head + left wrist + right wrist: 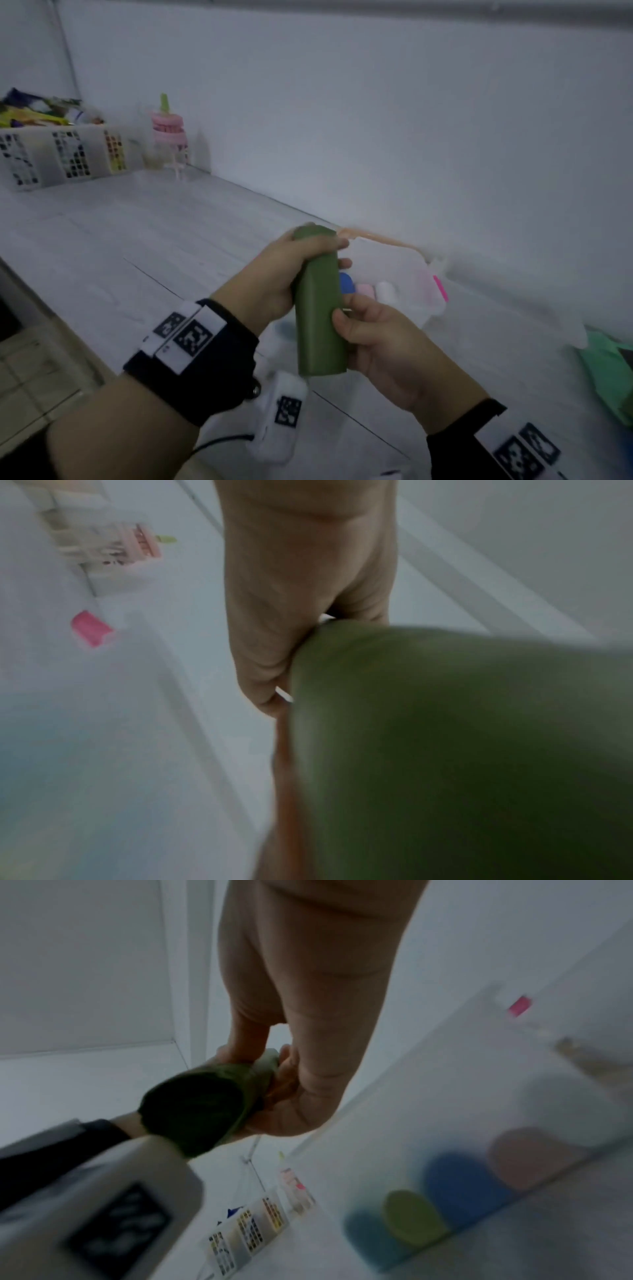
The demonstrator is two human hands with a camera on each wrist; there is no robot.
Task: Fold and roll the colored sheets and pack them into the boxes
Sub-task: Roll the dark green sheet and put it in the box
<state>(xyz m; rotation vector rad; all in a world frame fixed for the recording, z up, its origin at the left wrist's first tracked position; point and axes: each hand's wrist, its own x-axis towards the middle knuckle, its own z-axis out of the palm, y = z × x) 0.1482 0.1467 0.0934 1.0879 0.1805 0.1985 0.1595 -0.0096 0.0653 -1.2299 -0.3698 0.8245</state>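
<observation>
A dark green rolled sheet (320,308) is held above the white table by both hands. My left hand (284,270) grips its upper part, fingers wrapped around the top. My right hand (370,329) holds its lower side, thumb on the roll. Behind it stands a clear plastic box (411,274) with a pink latch; inside lie blue, pink and white rolls. In the right wrist view the roll's end (195,1110) shows dark, and the box (479,1096) holds teal, yellow-green, blue and pink rolls. The left wrist view is filled by the green roll (462,750), blurred.
A white basket (65,154) with packets stands at the back left, beside a pink-capped bottle (169,137). A light green sheet (609,373) lies at the right edge. The white wall runs close behind the box. The table's edge is on the left.
</observation>
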